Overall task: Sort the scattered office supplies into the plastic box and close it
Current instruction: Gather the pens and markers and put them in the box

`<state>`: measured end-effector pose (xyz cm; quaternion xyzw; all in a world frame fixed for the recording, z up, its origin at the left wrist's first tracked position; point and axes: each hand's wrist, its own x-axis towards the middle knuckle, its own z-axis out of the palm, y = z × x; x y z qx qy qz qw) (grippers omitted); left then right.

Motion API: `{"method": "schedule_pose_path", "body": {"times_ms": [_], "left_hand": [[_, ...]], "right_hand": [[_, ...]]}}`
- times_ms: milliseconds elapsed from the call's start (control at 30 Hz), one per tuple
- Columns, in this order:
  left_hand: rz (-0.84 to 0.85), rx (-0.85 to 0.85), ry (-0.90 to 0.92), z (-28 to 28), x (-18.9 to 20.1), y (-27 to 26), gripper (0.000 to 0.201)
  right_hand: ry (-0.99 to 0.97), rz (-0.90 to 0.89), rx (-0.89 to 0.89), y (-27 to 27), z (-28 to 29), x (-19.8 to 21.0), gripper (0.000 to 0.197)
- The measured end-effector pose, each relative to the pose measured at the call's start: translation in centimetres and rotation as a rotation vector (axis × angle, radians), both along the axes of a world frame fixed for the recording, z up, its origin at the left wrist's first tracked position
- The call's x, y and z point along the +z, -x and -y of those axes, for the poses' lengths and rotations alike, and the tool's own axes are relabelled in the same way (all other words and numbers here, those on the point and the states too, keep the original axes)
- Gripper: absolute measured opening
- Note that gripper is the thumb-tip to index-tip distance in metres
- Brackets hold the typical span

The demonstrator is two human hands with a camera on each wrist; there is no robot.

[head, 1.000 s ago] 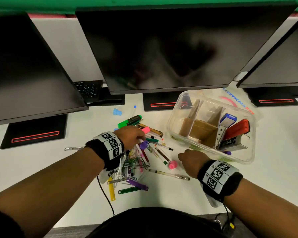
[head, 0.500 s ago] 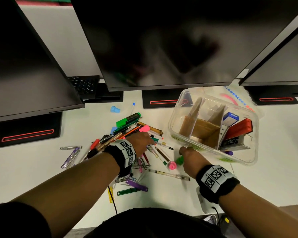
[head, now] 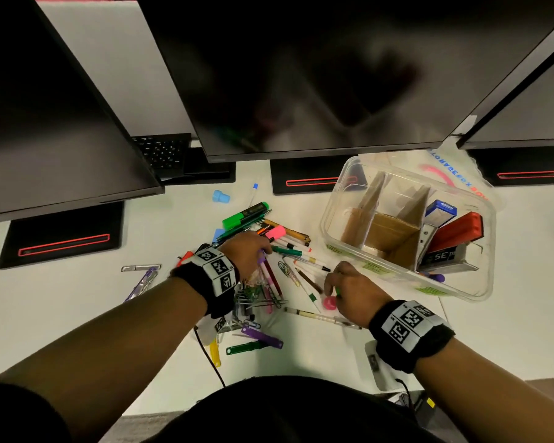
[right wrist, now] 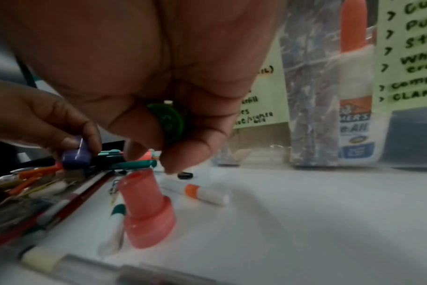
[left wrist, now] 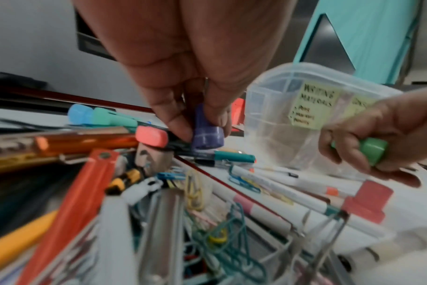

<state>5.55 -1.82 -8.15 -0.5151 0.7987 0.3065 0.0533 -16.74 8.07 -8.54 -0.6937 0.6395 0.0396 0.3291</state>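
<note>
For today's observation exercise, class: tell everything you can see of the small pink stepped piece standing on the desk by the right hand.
The pink stepped piece is a small plastic-looking part, glossy and slightly translucent: a narrow round neck above a wider round base. It stands upright, a little tilted, base down on the white desk just below the right hand, whose fingertips hover above its top; contact is unclear. A white marker with a green band lies against its base.

Green cap (right wrist: 168, 123) in right hand (right wrist: 144, 63), above pink cap (right wrist: 146, 210)
</note>
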Motion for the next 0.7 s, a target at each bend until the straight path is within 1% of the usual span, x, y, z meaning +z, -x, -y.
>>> {"method": "schedule_pose_path", "body": {"times_ms": [67, 133, 200, 267, 367, 500, 633, 700], "left_hand": [[0.001, 0.070, 0.019, 0.0, 0.3, -1.2, 0.033], [-0.012, 0.130, 0.030, -0.2, 0.4, -2.6, 0.032], [-0.024, 0.164, 0.053, -0.5, 0.4, -4.0, 0.030], [-0.028, 0.180, 0.054, -1.0, 0.6, -5.3, 0.030], [-0.023, 0.181, 0.047, -1.7, 0.6, -7.1, 0.030], [0.001, 0.186, 0.036, -2.6, 0.0, -9.2, 0.027], [0.043, 0.123, 0.033, -3.1, 0.1, -8.9, 0.024], [0.049, 0.051, 0.048, -3.1, 0.5, -7.7, 0.025]], "right_hand": [[-0.017, 0.034, 0.077, -0.5, -0.4, -0.2, 0.028], [-0.028, -0.026, 0.147, -1.1, -0.7, -0.5, 0.039], [-0.005, -0.132, 0.151, -1.5, -0.8, -0.6, 0.047], [0.033, -0.193, 0.111, -1.9, -0.6, -0.5, 0.050], [0.059, -0.229, 0.038, -2.1, -0.3, -0.6, 0.047], [0.022, -0.268, -0.050, -2.3, -0.5, -1.2, 0.037], [0.020, -0.203, -0.173, -2.3, -0.2, -1.9, 0.025], [0.014, -0.179, -0.191, -2.4, 0.1, -1.9, 0.023]]}}
